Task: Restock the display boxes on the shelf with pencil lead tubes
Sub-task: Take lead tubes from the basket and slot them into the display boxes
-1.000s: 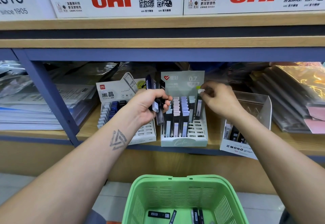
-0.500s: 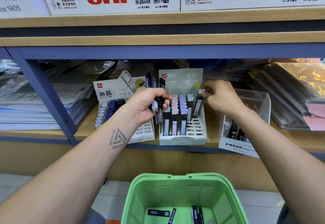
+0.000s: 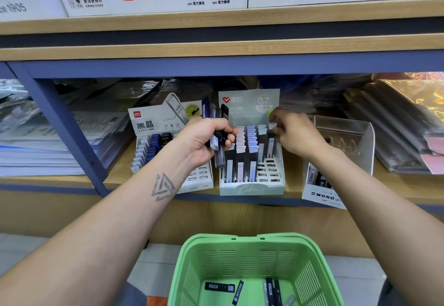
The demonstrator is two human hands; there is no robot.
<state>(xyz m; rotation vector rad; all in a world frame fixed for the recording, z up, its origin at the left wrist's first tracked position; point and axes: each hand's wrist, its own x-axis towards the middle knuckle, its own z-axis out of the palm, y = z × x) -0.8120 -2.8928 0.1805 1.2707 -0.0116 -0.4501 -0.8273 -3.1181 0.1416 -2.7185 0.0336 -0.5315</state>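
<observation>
A pale green display box stands on the wooden shelf, its slots holding upright lead tubes with pastel caps. My left hand grips a bunch of dark lead tubes in front of the box's left side. My right hand pinches the white cap of one dark tube standing in the box's rightmost column. A white display box with blue and black tubes sits to the left, partly behind my left wrist.
A clear MONO box stands right of the green box. Below me a green basket holds several loose lead tubes. Stacked paper packs fill the shelf's left and right ends. A blue upright post stands left.
My right hand has shifted slightly lower onto the tube in the rightmost column. My left hand stays in place with its bunch of tubes.
</observation>
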